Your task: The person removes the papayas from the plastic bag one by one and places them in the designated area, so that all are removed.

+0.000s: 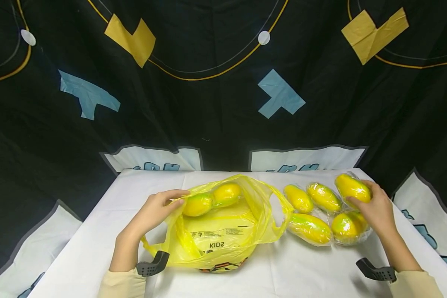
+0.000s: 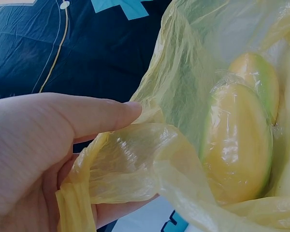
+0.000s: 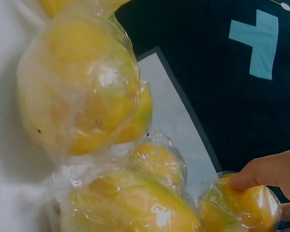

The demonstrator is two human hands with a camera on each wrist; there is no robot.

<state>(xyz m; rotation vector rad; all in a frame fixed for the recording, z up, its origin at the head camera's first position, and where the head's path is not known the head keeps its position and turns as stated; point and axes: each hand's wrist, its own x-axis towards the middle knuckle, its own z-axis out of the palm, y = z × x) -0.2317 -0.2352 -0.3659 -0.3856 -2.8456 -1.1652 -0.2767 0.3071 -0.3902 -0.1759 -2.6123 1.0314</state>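
Note:
A thin yellow plastic bag (image 1: 223, 223) lies with its mouth toward me, and two wrapped mangoes (image 1: 227, 194) show inside. My left hand (image 1: 160, 211) pinches the bag's left rim; in the left wrist view the thumb lies over the film and the fingers are behind it. At the right, my right hand (image 1: 376, 207) grips a plastic-wrapped yellow mango (image 1: 352, 187), thumb on its near side. The right wrist view shows this held mango (image 3: 222, 208) at the lower right, beyond other wrapped mangoes (image 3: 130, 198).
Several more wrapped mangoes (image 1: 309, 229) sit close together right of the bag, one touching the bag's right handle loop (image 1: 283, 207). A white cloth covers the table (image 1: 283, 269). Behind it hangs a black patterned curtain (image 1: 216, 116).

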